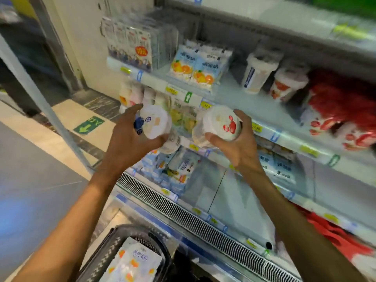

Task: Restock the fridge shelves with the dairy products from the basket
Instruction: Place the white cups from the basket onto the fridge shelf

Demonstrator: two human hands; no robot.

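Observation:
My left hand (128,137) grips a white yoghurt cup with a blue-marked lid (155,124). In my right hand (238,139) sits a white cup whose lid bears red strawberries (222,123). Both cups are held up in front of the fridge's middle shelf edge (195,98), lids facing me. The black basket (101,259) stands at the bottom, below my left forearm, with a white pouch printed with orange fruit (132,263) lying in it. The picture is motion-blurred.
The upper shelf carries milk cartons (132,47), orange-fruit pouches (195,68), two white cups (270,76) and red packs (341,110). Lower shelves hold blue-white pouches (179,165). A vent grille (203,222) runs along the fridge's base. Tiled floor with a green arrow sign (89,125) lies left.

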